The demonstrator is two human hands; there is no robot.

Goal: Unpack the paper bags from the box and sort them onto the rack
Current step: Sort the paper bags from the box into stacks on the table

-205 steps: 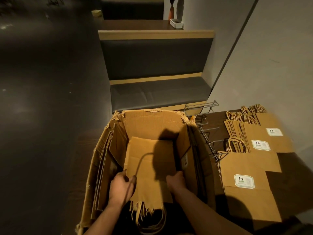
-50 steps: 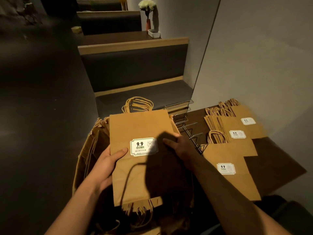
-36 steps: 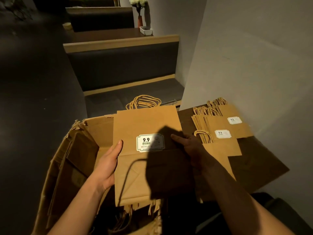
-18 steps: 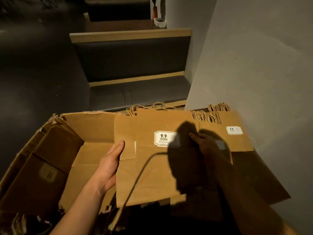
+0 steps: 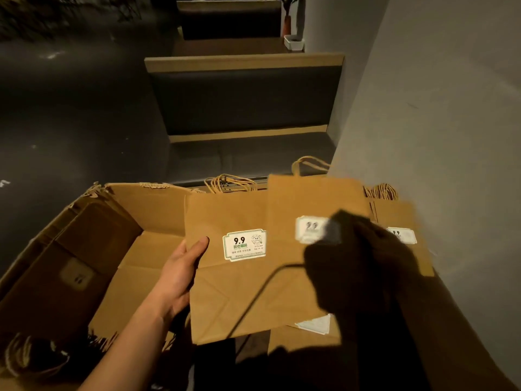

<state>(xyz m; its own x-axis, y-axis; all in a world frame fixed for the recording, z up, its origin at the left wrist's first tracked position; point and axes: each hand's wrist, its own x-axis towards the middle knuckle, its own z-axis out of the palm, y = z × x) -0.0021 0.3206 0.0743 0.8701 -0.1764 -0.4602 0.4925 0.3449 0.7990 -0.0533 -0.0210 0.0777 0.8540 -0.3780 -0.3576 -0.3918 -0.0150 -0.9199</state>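
Note:
My left hand (image 5: 177, 277) grips the left edge of a flat stack of brown paper bags (image 5: 225, 294), thumb on top beside the white 9.9 label. The stack hangs over the right side of the open cardboard box (image 5: 152, 201). My right hand (image 5: 358, 263), dark in shadow, holds a single paper bag (image 5: 310, 198) drawn off to the right; that bag is motion-blurred. More labelled bags (image 5: 400, 218) lie on the table by the wall. The held bags hide the wire rack.
A grey wall (image 5: 437, 136) runs close along the right. A dark padded bench (image 5: 248, 156) stands just beyond the box. Loose bag handles (image 5: 31, 359) lie at the box's near left corner. Dark floor spreads to the left.
The stack came up out of the box and moved right toward the table. My right hand has now pulled one bag off the stack to the right.

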